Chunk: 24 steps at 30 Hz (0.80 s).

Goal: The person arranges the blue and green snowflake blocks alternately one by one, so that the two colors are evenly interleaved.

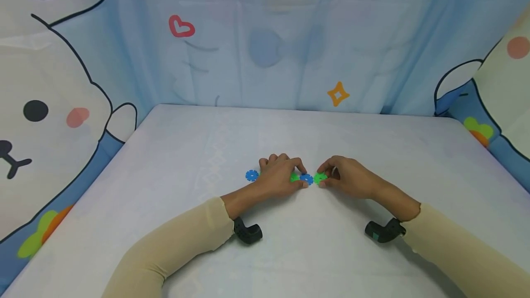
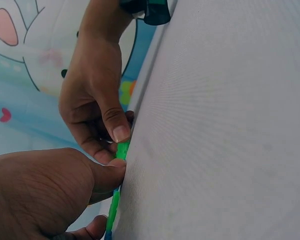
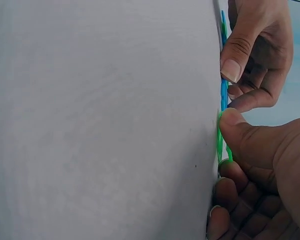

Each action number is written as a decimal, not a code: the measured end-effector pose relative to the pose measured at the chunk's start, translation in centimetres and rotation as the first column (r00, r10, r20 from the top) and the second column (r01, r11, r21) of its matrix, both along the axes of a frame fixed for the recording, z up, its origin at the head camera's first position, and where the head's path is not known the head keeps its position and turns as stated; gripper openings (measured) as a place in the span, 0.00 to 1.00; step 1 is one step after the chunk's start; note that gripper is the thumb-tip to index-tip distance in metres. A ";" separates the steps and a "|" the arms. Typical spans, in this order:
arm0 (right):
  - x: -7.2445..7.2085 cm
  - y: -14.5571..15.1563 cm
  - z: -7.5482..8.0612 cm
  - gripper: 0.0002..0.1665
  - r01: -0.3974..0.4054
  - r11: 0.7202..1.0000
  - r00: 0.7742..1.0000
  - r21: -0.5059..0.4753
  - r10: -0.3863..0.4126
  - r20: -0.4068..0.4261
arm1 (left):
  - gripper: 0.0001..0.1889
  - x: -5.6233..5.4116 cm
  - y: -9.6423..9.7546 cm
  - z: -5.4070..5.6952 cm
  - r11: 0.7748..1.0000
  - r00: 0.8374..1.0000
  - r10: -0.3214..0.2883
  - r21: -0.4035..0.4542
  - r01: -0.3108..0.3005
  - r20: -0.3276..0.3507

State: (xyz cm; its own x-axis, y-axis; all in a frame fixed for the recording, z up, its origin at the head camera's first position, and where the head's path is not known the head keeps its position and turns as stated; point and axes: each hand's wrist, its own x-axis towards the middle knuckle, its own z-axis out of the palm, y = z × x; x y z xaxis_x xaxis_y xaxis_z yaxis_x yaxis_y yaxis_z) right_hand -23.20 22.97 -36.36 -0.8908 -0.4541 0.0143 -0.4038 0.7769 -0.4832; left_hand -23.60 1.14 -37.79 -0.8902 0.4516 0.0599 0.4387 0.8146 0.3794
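A row of notched plastic snowflake discs in blue and green lies along the table. My left hand (image 1: 279, 178) reaches over the row, covering its middle, and pinches a blue disc (image 1: 306, 179) between thumb and finger. Left of that blue disc a green disc (image 1: 294, 177) shows partly, and another blue disc (image 1: 251, 175) sticks out at the far left end. My right hand (image 1: 352, 178) pinches a green disc (image 1: 319, 178) by its edges, right beside the held blue one. Edge-on in the right wrist view, the green disc (image 3: 220, 135) meets the end of the blue disc (image 3: 224, 92).
A white cloth covers the table (image 1: 290, 252). Behind it hangs a light blue curtain (image 1: 232, 59) with cartoon prints. Each wrist wears a black camera mount, the left one (image 1: 248, 233) and the right one (image 1: 385, 231) hanging close over the cloth.
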 end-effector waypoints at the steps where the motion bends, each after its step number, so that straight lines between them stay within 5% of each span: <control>1: 0.0 0.0 0.0 0.15 0.001 1.000 1.000 0.002 -0.001 -0.001 | 0.16 0.0 0.0 0.0 1.000 1.000 -0.001 0.002 0.001 0.001; 15: 0.0 -0.1 -0.2 0.15 -0.008 1.000 0.999 0.019 0.009 -0.040 | 0.16 -0.1 0.0 -0.1 1.000 1.000 0.001 -0.007 -0.001 -0.013; 24: 0.4 -0.3 0.2 0.23 0.006 0.998 0.998 0.063 -0.001 -0.069 | 0.18 0.0 0.0 0.3 0.999 1.000 -0.002 -0.033 0.002 0.006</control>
State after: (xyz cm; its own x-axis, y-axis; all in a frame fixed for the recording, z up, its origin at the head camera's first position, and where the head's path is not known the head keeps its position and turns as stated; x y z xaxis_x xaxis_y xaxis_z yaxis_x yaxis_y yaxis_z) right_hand -22.78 22.69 -36.18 -0.8904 -0.4528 0.0466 -0.4314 0.8066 -0.4041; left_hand -23.64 1.12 -37.48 -0.8895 0.4552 0.0401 0.4385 0.8256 0.3550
